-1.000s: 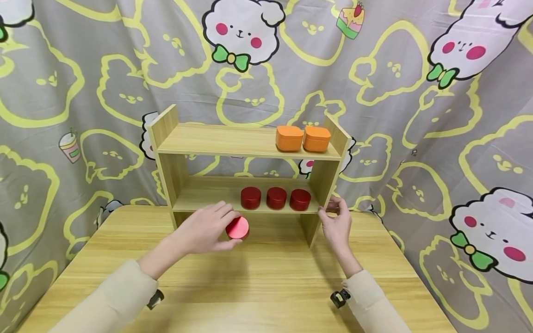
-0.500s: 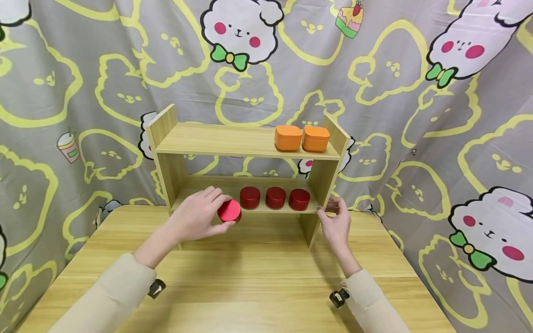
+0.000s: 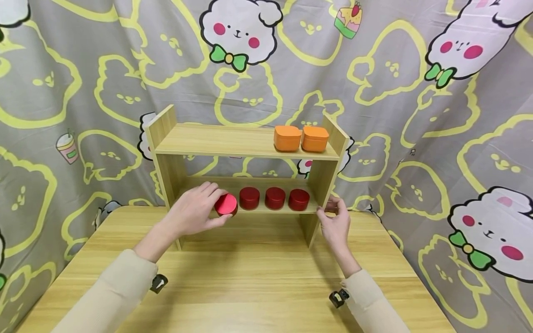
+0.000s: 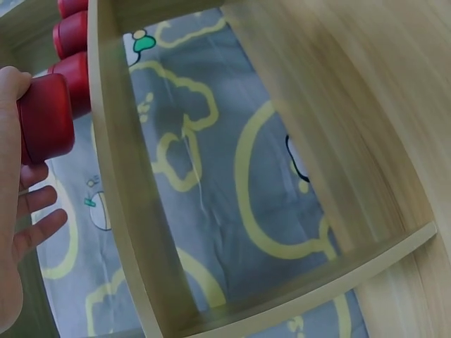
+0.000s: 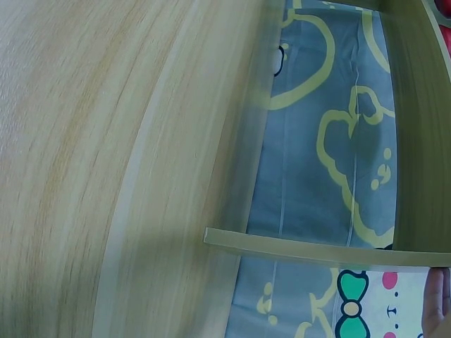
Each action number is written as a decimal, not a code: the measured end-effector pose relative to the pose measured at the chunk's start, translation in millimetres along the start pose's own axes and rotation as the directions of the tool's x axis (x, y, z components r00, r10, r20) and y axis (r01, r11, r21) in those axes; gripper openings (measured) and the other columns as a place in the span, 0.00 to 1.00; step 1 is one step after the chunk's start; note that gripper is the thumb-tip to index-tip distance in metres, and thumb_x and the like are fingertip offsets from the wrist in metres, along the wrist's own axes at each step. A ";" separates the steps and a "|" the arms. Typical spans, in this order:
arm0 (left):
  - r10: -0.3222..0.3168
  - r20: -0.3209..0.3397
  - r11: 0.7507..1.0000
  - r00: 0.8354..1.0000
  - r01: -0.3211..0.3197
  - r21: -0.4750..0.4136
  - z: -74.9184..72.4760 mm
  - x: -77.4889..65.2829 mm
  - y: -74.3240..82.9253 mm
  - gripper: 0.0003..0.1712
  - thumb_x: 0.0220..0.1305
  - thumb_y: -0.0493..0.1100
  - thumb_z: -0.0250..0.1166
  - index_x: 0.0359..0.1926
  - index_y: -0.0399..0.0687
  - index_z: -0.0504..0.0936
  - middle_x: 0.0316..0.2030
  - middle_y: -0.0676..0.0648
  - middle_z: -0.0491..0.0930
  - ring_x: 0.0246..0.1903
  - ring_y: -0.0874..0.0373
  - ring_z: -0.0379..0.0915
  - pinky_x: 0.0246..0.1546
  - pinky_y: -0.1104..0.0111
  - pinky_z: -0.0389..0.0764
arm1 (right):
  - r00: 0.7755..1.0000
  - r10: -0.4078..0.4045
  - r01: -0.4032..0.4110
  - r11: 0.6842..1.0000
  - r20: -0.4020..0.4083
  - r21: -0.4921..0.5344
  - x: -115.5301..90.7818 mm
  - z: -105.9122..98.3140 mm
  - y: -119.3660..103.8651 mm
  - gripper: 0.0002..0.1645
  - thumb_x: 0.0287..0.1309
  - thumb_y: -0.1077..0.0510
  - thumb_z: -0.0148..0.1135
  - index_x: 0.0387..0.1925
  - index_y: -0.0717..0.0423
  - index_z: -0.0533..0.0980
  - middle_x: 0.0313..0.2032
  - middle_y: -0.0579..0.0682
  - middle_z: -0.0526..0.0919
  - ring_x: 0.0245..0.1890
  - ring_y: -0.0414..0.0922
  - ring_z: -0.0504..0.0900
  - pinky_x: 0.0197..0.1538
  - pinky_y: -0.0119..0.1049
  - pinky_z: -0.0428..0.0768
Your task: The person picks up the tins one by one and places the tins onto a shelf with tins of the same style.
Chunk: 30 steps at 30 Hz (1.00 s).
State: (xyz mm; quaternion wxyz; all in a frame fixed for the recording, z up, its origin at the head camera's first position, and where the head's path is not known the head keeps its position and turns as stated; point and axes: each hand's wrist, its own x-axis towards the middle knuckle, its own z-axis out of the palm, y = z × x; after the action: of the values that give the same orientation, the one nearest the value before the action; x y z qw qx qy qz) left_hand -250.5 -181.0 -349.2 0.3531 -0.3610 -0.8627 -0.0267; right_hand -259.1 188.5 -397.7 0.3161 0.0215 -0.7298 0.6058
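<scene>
My left hand [image 3: 192, 211] holds a round red tin [image 3: 226, 204] between thumb and fingers, at the front edge of the middle board of a small wooden shelf [image 3: 250, 149]. In the left wrist view this tin [image 4: 48, 118] is tilted a little, in front of the row of others. Three more red tins stand on the middle board to its right: a near one [image 3: 249, 198], a central one [image 3: 275, 198] and a far right one [image 3: 298, 200]. My right hand [image 3: 336, 224] grips the shelf's right side panel, thumb at the front edge; its other fingers are partly hidden.
Two orange boxes [image 3: 287, 138] stand at the right end of the top board. The shelf stands on a wooden table [image 3: 266, 286], with a patterned grey curtain [image 3: 391, 115] hanging behind and at both sides. Side panels rise at both ends of the shelf.
My left hand has lifted the red tin up and to the left, from in front of the lower opening to the middle board's edge. The right hand has stayed in place.
</scene>
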 end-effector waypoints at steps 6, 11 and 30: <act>-0.034 0.024 0.999 0.999 0.034 0.008 2.9 -0.4 -5.1 0.29 0.57 0.60 0.72 0.49 0.42 0.83 0.39 0.45 0.83 0.36 0.53 0.78 0.30 0.64 0.82 | 1.000 0.004 -0.004 1.000 -0.002 -0.004 -0.3 0.2 0.1 0.20 0.57 0.76 0.63 0.52 0.74 0.76 0.41 0.71 0.81 0.35 0.31 0.78 0.36 0.14 0.79; -0.061 0.042 0.998 0.997 0.061 0.004 3.9 -0.2 -8.6 0.29 0.58 0.60 0.71 0.50 0.43 0.84 0.40 0.45 0.84 0.37 0.52 0.79 0.31 0.63 0.83 | 1.000 0.005 -0.005 1.000 -0.003 -0.004 -0.1 0.2 0.2 0.19 0.57 0.76 0.63 0.52 0.74 0.76 0.41 0.71 0.80 0.35 0.31 0.78 0.36 0.14 0.79; -0.082 0.070 0.997 0.994 0.083 0.001 10.2 0.5 -12.6 0.27 0.62 0.60 0.70 0.51 0.44 0.85 0.41 0.45 0.84 0.37 0.51 0.80 0.29 0.61 0.83 | 1.000 0.009 -0.009 1.000 -0.011 -0.018 5.7 1.2 18.7 0.20 0.57 0.76 0.63 0.53 0.72 0.76 0.41 0.68 0.81 0.35 0.30 0.77 0.36 0.15 0.79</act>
State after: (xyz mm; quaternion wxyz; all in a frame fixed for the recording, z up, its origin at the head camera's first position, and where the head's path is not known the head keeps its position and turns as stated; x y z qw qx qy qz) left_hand -264.9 -186.9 -353.9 0.3209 -0.3261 -0.8887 -0.0295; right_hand -271.9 194.4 -411.3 0.3175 0.0120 -0.7337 0.6006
